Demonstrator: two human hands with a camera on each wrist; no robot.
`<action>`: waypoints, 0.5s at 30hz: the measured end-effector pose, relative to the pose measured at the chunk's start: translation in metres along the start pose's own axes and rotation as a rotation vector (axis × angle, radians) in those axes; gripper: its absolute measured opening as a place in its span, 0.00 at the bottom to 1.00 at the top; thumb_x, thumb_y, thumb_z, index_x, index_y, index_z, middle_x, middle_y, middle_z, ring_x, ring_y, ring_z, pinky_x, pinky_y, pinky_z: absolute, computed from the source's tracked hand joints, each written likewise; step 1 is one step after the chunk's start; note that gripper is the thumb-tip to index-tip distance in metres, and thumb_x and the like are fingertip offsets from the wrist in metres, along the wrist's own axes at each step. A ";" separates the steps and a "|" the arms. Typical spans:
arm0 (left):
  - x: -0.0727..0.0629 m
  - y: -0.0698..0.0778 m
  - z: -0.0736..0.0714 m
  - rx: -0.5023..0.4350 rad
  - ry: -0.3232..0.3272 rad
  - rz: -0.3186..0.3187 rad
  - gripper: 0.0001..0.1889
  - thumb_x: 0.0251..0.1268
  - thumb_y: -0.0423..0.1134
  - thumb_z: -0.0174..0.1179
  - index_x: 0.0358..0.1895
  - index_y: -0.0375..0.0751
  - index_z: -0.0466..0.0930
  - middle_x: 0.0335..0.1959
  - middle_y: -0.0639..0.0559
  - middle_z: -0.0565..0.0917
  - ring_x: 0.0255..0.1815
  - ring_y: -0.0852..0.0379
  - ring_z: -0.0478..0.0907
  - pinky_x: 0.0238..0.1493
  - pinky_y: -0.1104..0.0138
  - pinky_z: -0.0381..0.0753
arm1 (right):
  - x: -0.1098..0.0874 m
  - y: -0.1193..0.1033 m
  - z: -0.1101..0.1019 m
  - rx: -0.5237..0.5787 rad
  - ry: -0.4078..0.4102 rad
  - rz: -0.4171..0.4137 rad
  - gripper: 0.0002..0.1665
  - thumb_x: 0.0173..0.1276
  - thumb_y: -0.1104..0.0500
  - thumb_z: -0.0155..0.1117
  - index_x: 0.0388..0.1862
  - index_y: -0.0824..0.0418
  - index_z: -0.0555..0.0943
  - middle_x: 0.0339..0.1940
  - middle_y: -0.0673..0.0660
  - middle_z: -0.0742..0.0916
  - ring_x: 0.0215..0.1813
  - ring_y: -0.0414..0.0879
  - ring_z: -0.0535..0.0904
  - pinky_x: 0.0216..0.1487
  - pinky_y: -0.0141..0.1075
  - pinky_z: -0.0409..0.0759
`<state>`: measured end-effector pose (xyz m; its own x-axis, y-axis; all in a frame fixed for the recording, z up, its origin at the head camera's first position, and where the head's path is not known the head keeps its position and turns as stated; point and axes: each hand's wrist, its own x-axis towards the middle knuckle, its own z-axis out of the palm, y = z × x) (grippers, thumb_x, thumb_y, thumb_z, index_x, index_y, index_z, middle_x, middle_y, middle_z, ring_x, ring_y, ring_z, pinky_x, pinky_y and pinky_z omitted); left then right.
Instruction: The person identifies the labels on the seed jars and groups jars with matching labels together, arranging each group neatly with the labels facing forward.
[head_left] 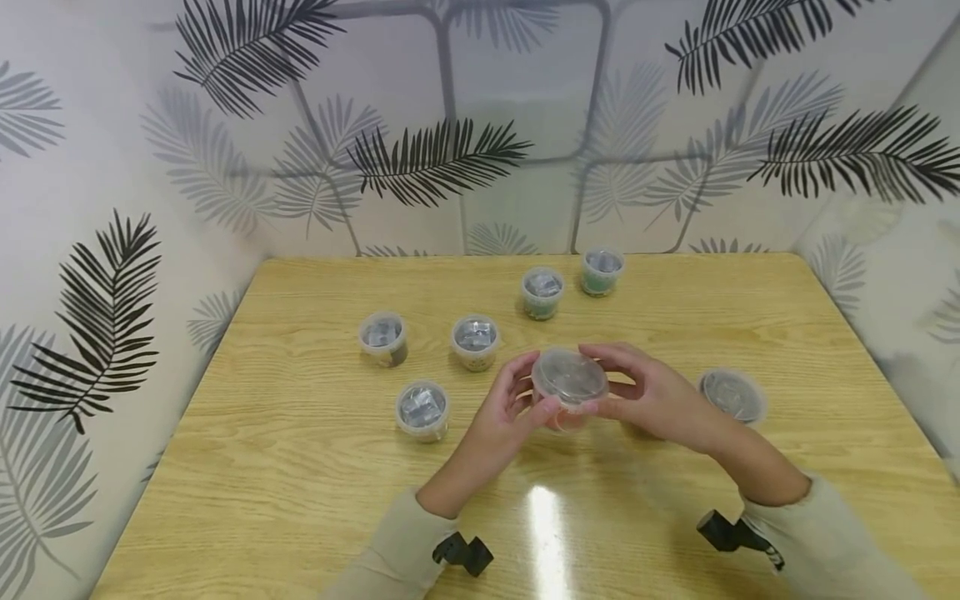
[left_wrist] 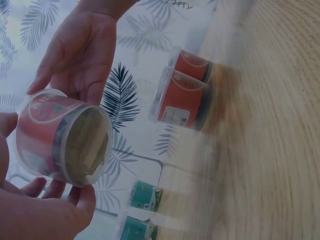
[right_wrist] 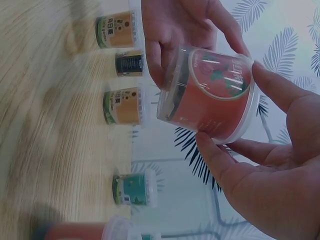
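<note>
While both hands meet above the middle of the desk (head_left: 285, 475), they hold a red-labelled tub (head_left: 568, 377) between them, lifted off the wood with its translucent lid facing up. The left hand (head_left: 504, 414) grips one side, its thumb in front and its fingers behind; the right hand (head_left: 660, 402) grips the opposite side between thumb and fingers. Toward the right edge, two more red tubs (left_wrist: 182, 102) stand close together, one partly hidden by the right hand in the head view. Near the far edge, right of its middle, are two teal-labelled tubs (head_left: 542, 293), one closer to that edge than the other. Toward the left edge, a dark-labelled tub (head_left: 383, 339) and two orange-labelled tubs (head_left: 476, 342) stand apart from one another, one orange tub nearest the front edge. Beyond the far edge rises a wall (head_left: 517, 100) patterned with dark and grey leaves.
</note>
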<state>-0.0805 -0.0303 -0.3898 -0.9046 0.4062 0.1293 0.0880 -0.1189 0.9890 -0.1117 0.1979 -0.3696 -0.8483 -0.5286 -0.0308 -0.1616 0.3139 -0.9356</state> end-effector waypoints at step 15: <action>0.018 -0.051 0.006 0.005 -0.060 -0.074 0.33 0.65 0.40 0.59 0.70 0.42 0.55 0.66 0.49 0.64 0.65 0.52 0.63 0.60 0.65 0.67 | 0.000 0.017 -0.022 -0.105 -0.128 0.001 0.43 0.57 0.55 0.71 0.69 0.61 0.62 0.66 0.58 0.65 0.66 0.55 0.62 0.60 0.42 0.69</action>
<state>-0.0993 -0.0117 -0.4377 -0.8821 0.4673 0.0596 0.0237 -0.0824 0.9963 -0.1254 0.2207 -0.3783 -0.7782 -0.6226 -0.0824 -0.2186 0.3915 -0.8938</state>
